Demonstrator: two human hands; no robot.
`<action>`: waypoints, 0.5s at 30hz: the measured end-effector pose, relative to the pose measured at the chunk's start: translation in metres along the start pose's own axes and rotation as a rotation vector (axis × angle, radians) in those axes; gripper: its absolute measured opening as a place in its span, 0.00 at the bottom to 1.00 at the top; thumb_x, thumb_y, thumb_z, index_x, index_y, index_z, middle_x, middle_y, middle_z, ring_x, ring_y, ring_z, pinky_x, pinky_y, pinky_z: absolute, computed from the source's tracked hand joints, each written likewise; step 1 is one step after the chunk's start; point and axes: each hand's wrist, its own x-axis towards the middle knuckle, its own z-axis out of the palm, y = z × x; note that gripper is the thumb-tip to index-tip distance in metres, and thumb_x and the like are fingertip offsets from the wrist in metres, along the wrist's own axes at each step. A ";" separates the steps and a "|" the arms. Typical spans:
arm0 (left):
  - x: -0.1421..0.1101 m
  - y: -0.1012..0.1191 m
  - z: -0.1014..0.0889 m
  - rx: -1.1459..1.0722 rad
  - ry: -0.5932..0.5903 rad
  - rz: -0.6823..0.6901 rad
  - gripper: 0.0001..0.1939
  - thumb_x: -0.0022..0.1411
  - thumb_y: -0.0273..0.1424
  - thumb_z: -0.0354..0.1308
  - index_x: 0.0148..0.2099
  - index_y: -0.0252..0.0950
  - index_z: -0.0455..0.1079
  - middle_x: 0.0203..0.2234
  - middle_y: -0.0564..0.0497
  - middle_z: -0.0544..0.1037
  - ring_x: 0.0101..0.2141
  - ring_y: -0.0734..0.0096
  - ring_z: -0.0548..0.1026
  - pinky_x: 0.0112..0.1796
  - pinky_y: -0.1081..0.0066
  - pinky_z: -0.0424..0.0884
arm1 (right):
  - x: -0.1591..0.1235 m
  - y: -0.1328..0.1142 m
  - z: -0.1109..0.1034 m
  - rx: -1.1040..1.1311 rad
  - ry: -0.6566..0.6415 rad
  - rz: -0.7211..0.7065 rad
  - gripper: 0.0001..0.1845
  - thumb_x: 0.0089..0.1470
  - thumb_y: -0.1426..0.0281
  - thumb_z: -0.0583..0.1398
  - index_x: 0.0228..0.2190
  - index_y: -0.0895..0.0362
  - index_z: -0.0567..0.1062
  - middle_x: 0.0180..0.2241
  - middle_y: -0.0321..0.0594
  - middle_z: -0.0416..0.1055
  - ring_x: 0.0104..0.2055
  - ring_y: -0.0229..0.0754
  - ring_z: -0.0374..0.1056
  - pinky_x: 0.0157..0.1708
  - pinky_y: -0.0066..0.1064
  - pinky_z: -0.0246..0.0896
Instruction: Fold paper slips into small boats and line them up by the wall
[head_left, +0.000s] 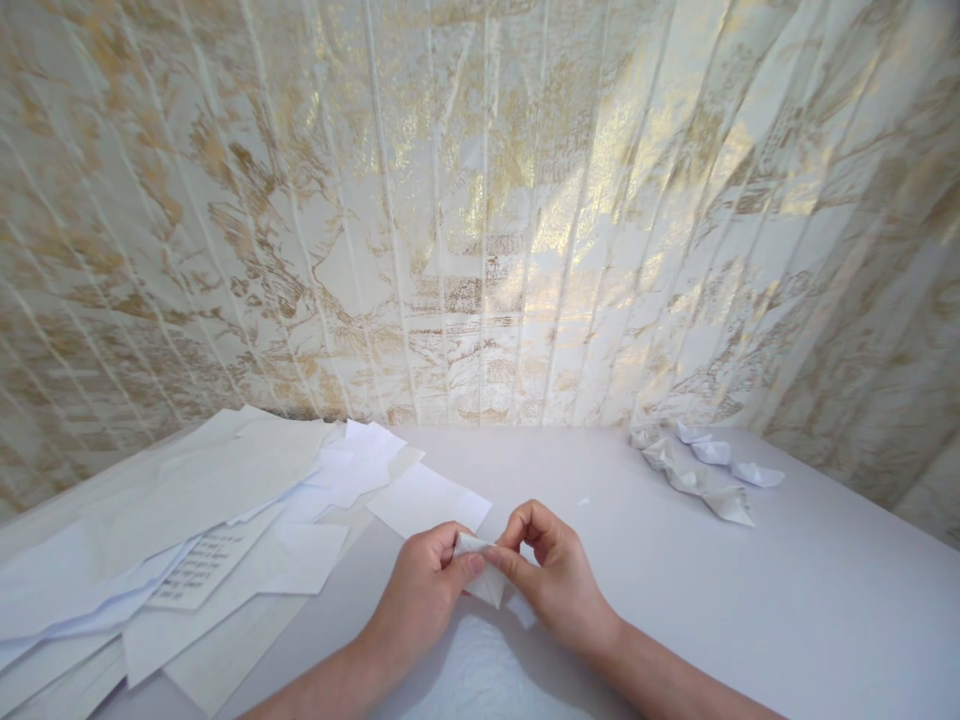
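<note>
A small piece of folded white paper (491, 588) is held between my two hands above the table, a pointed corner facing down toward me. My left hand (424, 590) pinches its left side, thumb on the near face. On the right, the thumb and forefinger of my right hand (551, 575) are closed on its upper right edge. My fingers cover part of the folds.
A spread pile of loose paper sheets (217, 500) covers the table's left side. Several folded paper boats (712, 452) stand at the back right. A tiny paper scrap (583, 501) lies on the white table (787, 610). Behind hangs a patterned curtain (480, 200).
</note>
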 end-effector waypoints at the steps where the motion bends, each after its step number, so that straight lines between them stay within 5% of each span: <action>1: 0.000 0.000 -0.001 0.008 -0.001 0.000 0.09 0.48 0.35 0.57 0.24 0.33 0.65 0.15 0.57 0.66 0.19 0.73 0.64 0.21 0.76 0.57 | 0.000 0.000 0.000 0.014 -0.017 0.007 0.11 0.43 0.70 0.61 0.18 0.56 0.63 0.18 0.30 0.61 0.22 0.34 0.57 0.25 0.26 0.55; 8: -0.003 0.002 0.000 0.119 -0.023 0.043 0.11 0.47 0.33 0.58 0.19 0.34 0.63 0.13 0.61 0.57 0.18 0.77 0.55 0.20 0.77 0.50 | -0.004 -0.004 0.003 -0.047 -0.106 0.055 0.02 0.41 0.74 0.60 0.21 0.58 0.70 0.17 0.30 0.63 0.22 0.34 0.58 0.25 0.26 0.55; 15: 0.003 -0.004 0.003 0.097 -0.036 -0.052 0.14 0.47 0.35 0.56 0.19 0.38 0.54 0.11 0.62 0.55 0.16 0.77 0.59 0.20 0.75 0.63 | -0.001 0.001 0.002 -0.032 -0.016 0.061 0.06 0.43 0.73 0.57 0.18 0.57 0.66 0.18 0.31 0.62 0.22 0.35 0.57 0.23 0.25 0.54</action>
